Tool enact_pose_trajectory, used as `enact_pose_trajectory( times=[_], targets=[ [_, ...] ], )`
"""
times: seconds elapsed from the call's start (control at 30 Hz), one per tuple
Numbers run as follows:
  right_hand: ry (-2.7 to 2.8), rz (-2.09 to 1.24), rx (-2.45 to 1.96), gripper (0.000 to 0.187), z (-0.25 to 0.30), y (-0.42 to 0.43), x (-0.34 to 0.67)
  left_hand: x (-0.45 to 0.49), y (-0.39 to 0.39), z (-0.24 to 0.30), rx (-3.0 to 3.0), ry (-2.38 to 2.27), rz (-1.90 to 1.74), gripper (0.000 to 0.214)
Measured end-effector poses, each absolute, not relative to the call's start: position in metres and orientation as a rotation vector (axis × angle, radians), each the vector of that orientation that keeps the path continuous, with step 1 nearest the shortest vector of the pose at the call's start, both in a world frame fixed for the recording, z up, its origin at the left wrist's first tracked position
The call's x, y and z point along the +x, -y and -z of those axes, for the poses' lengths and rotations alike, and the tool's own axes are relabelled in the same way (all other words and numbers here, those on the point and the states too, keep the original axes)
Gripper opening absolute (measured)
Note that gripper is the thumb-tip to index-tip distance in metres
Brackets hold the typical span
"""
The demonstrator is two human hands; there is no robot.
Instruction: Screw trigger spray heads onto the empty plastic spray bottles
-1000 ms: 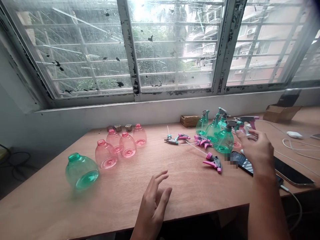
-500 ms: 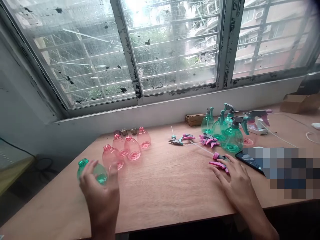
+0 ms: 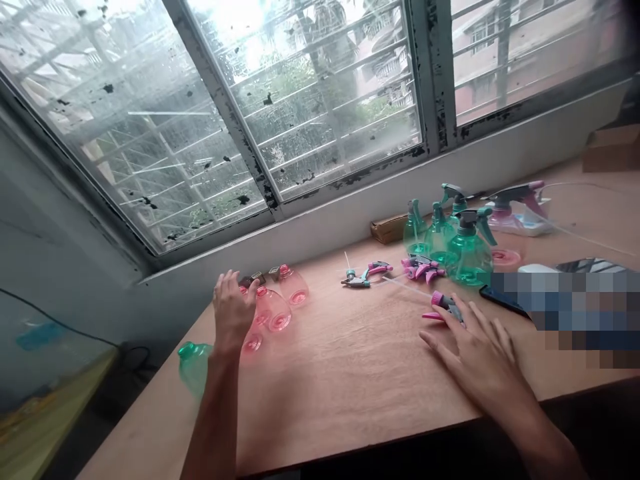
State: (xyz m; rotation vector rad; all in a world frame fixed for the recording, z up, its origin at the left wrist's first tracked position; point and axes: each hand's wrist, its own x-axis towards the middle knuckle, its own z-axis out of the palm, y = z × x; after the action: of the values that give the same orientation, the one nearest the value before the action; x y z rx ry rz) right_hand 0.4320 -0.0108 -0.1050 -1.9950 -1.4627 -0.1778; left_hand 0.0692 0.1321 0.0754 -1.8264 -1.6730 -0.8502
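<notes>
My left hand [image 3: 234, 310] reaches over the back left of the table with fingers stretched out and thumb apart. It is among the pink clear bottles [image 3: 273, 307] without spray heads, hiding part of them; whether it touches one I cannot tell. A green open-necked bottle [image 3: 193, 367] stands left of my forearm, partly covered by it. On the right, my right hand [image 3: 475, 343] rests with spread fingers at a pink and grey spray head [image 3: 445, 307] with a long thin tube. Its fingertips overlap the spray head, but are not closed round it.
More spray heads [image 3: 420, 269] lie mid-table, one grey and teal [image 3: 356, 279]. Several green spray bottles [image 3: 467, 257] stand at the back right beside a pink-headed spray bottle [image 3: 515, 197]. A phone [image 3: 505, 300], cardboard boxes [image 3: 607, 150] and a window wall [image 3: 325, 207] surround them.
My left hand has left the green bottle and moved up and right to the pink bottles. The green bottle stays at the left. My right hand stays by the spray head; the view has tilted.
</notes>
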Motion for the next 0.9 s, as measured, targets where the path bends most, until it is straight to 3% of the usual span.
enact_pose_trajectory(
  times=[0.17, 0.57, 0.8, 0.9],
  targets=[
    [1.447, 0.149, -2.009, 0.057, 0.107, 0.009, 0.432, 0.094, -0.177, -0.095, -1.981, 1.703, 0.605, 0.033],
    [1.43, 0.137, -2.036, 0.042, 0.101, 0.01, 0.43, 0.151, -0.2, -0.039, -2.002, 1.717, 0.544, 0.033],
    [1.41, 0.101, -2.002, 0.031, 0.103, 0.009, 0.434, 0.157, -0.163, -0.024, -2.23, 1.642, 0.735, 0.03],
    [1.393, 0.029, -1.955, 0.034, 0.102, 0.011, 0.437, 0.157, -0.114, -0.008, -2.338, 1.588, 0.912, 0.044]
  ],
)
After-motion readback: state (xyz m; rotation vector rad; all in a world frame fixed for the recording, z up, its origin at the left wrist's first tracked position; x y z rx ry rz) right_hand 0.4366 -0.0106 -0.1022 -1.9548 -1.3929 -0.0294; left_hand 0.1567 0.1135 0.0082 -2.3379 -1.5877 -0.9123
